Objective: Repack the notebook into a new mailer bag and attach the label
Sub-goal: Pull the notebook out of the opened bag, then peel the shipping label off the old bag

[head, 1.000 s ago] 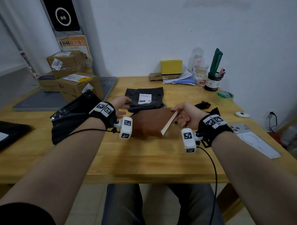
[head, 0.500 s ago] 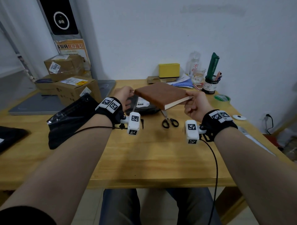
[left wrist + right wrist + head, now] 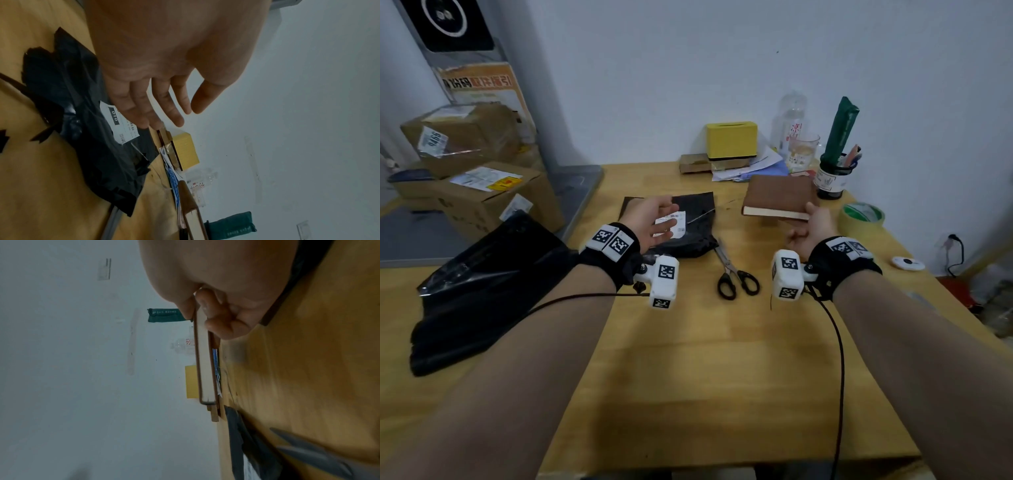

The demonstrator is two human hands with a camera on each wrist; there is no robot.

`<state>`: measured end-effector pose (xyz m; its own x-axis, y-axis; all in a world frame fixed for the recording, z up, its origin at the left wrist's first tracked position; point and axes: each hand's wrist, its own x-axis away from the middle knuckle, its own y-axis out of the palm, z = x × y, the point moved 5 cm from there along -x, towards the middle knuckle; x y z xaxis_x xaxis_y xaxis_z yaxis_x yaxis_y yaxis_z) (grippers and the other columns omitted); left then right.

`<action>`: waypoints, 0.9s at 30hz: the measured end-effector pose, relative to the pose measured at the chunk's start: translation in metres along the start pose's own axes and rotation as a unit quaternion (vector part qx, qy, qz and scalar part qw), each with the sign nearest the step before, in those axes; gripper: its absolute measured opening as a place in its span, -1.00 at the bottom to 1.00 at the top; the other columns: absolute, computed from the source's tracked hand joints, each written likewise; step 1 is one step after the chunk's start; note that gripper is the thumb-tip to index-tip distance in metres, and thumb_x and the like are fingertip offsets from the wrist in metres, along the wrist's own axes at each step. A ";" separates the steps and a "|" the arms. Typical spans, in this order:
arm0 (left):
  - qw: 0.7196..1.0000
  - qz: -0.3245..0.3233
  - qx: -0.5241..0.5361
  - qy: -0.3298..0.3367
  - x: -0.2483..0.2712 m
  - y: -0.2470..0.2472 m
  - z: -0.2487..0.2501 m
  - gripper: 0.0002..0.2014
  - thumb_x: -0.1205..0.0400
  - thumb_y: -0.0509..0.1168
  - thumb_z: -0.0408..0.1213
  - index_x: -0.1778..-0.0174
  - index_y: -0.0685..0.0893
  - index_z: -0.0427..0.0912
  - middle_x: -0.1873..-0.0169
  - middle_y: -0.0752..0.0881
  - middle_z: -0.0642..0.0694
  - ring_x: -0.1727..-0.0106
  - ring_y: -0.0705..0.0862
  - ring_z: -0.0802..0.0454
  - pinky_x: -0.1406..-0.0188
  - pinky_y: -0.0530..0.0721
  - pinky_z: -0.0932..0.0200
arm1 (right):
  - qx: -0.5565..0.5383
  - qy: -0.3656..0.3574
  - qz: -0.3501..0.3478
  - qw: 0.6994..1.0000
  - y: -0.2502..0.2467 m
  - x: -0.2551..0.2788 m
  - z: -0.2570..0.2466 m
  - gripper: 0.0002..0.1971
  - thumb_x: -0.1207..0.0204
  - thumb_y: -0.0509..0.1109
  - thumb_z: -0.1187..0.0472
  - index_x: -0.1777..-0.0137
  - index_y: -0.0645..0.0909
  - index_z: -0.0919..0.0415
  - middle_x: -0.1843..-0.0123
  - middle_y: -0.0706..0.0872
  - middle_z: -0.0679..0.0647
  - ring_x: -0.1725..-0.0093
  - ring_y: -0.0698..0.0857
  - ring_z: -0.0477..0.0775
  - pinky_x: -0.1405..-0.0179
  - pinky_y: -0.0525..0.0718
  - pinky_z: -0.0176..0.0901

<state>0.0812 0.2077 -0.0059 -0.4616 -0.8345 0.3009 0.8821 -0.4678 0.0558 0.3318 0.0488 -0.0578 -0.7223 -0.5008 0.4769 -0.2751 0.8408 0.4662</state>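
The brown notebook (image 3: 777, 197) hangs level just above the table (image 3: 688, 359) at the back right. My right hand (image 3: 808, 228) grips its near page edge, thumb on the cover and fingers curled under, as the right wrist view shows (image 3: 205, 361). My left hand (image 3: 652, 219) hovers open, fingers relaxed, over the crumpled black old mailer (image 3: 688, 240) and partly covers its white label (image 3: 676, 222). In the left wrist view the label (image 3: 121, 128) lies below my empty left hand (image 3: 156, 104). A stack of new black mailer bags (image 3: 482, 284) lies at the left.
Black-handled scissors (image 3: 734, 274) lie between my hands. A tape roll (image 3: 861, 216), a pen holder (image 3: 832, 178), a yellow box (image 3: 731, 138) and papers stand along the back. Cardboard boxes (image 3: 482, 195) sit at the far left, and a small white device (image 3: 907, 263) at the right edge.
My right hand lifted the notebook off the table's middle and carried it to the back right. The scissors beneath came into sight. My left hand opened over the old mailer's label.
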 end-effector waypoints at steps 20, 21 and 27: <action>0.999 0.034 0.010 -0.017 -0.031 -0.009 -0.029 -0.87 -0.69 0.34 -0.19 -0.09 0.71 -0.12 -0.10 0.83 -0.04 -0.10 0.80 -0.06 -0.09 0.74 -0.01 | -0.013 0.052 -0.044 0.998 0.029 -0.016 -0.003 -0.77 -0.75 0.16 0.30 -0.32 0.23 0.28 -0.04 0.47 0.33 0.30 0.52 0.12 0.33 0.62 -0.18; 0.999 0.037 0.007 -0.018 -0.028 -0.012 -0.030 -0.85 -0.68 0.34 -0.20 -0.12 0.71 -0.12 -0.09 0.83 -0.05 -0.08 0.80 -0.05 -0.11 0.73 -0.02 | -0.016 0.055 -0.051 0.997 0.031 -0.010 -0.001 -0.77 -0.74 0.15 0.32 -0.33 0.23 0.23 -0.11 0.47 0.35 0.27 0.55 0.16 0.28 0.63 -0.16; 0.992 0.088 -0.062 -0.058 -0.011 -0.047 -0.042 -0.81 -0.65 0.29 -0.28 -0.17 0.66 -0.14 0.12 0.79 -0.02 0.26 0.71 0.05 0.30 0.55 0.16 | 0.013 0.073 -0.115 0.991 0.052 0.016 0.015 -0.76 -0.69 0.21 0.32 -0.33 0.39 0.25 -0.04 0.50 0.26 0.24 0.53 0.16 0.31 0.67 -0.07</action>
<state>0.0405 0.2263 -0.0515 -0.2811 -0.8704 0.4042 0.9263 -0.3562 -0.1230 0.2966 0.0873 -0.0375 -0.5388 -0.7028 0.4645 -0.4401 0.7050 0.5561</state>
